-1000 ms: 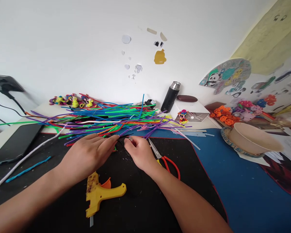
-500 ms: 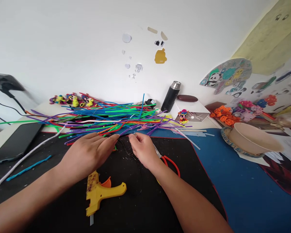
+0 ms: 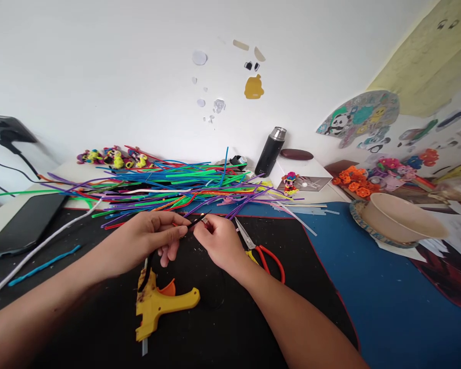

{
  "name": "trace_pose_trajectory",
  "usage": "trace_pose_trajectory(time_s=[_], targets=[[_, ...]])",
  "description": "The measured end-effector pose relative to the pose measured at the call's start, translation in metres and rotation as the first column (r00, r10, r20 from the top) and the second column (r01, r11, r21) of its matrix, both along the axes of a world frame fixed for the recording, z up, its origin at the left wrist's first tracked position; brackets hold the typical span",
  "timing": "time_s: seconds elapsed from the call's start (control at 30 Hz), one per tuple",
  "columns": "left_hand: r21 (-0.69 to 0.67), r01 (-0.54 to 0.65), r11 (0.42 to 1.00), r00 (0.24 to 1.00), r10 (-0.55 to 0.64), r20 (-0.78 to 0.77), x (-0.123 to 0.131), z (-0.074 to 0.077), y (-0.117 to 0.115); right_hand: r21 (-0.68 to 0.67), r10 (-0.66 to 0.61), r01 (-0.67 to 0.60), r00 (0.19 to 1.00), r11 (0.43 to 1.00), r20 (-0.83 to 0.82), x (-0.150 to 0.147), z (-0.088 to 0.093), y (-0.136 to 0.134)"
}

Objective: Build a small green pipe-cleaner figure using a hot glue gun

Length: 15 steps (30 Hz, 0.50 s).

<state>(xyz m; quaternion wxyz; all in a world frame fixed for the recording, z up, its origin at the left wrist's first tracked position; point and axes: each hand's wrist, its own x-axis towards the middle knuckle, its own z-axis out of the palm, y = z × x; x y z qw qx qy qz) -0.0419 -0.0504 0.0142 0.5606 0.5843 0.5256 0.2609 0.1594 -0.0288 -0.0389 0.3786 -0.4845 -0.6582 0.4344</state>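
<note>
My left hand (image 3: 138,238) pinches a black pipe cleaner (image 3: 194,223) between thumb and forefinger, with its other fingers curled loosely below. One length of it hangs under the left palm toward the glue gun. My right hand (image 3: 223,245) is closed at the other end of the strand, thumb against forefinger, and a small shiny bit shows at those fingertips. Below the hands lies a yellow glue gun (image 3: 157,307) with an orange trigger and a clear glue stick at its lower end. Red-handled scissors (image 3: 268,259) rest just right of my right hand, partly behind the wrist.
Behind the hands lies a pile of coloured pipe cleaners (image 3: 176,184). A phone (image 3: 26,223), a white strand (image 3: 42,246) and a blue twisted piece (image 3: 45,265) are at left. A black flask (image 3: 271,152), a small figure (image 3: 290,183) and a bowl (image 3: 403,218) stand toward the right.
Both hands have turned, bringing the black pipe cleaner up into view between the fingertips. My left hand's lower fingers now show, and the right hand has shifted slightly left, uncovering more of the scissors.
</note>
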Motion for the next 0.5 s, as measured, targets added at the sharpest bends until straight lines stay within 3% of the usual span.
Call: trace_pose_trajectory(time_s=[0.3,0.5], targets=[[-0.186,-0.053,0.981,0.967,0.097,0.236,-0.009,-0.015,0.003,0.025,-0.007,0.007,1.0,1.0,0.029,-0.001,0.0,-0.002],[-0.19,-0.043,0.981,0.97,0.086,0.226,-0.008,-0.014,0.004,0.026,-0.021,0.021,1.0,0.999,0.01,0.0,0.001,-0.001]])
